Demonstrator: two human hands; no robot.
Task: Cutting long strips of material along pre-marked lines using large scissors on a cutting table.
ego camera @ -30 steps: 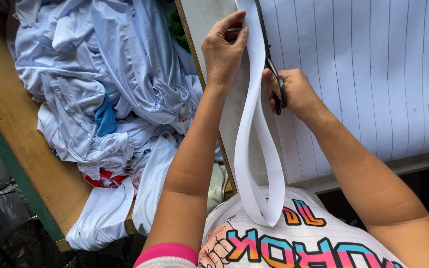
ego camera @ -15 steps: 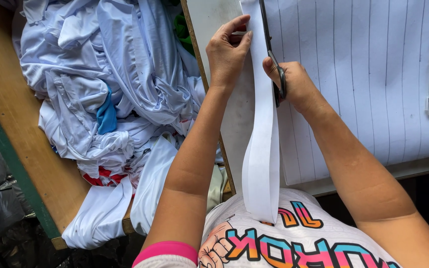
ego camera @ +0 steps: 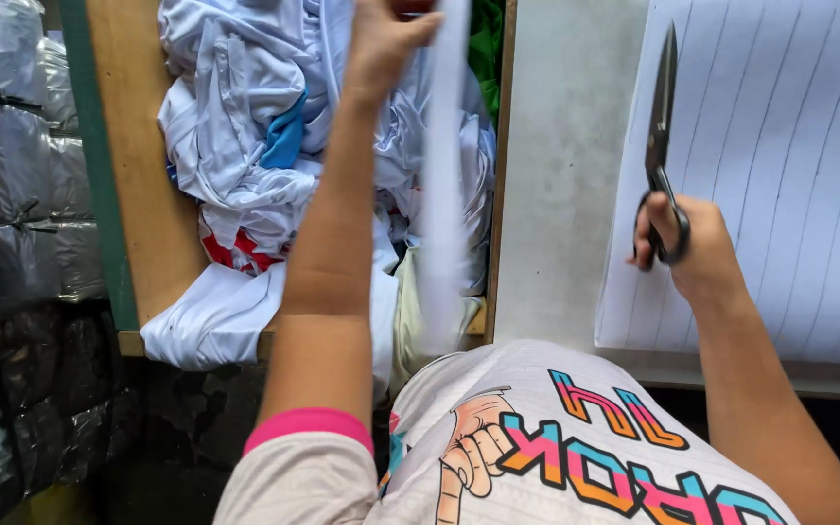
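So, far left, shiny black plastic-wrapped bundles (ego camera: 12, 224) are stacked beside a wooden bin (ego camera: 143, 194) with a green edge. Inside the bin a heap of pale blue and white garments (ego camera: 255, 146) is piled up. Over that heap the left hand (ego camera: 386, 39) is raised, fingers pinched shut on the top of a white fabric strip (ego camera: 442, 204), which hangs blurred straight down from the hand toward the bin's near edge. Further right, on the grey table (ego camera: 551, 194), a lined white sheet (ego camera: 789, 175) is laid out, and black scissors (ego camera: 660, 126) are gripped by the right hand (ego camera: 687, 248), fingers closed through the handles, blades together and pointed away
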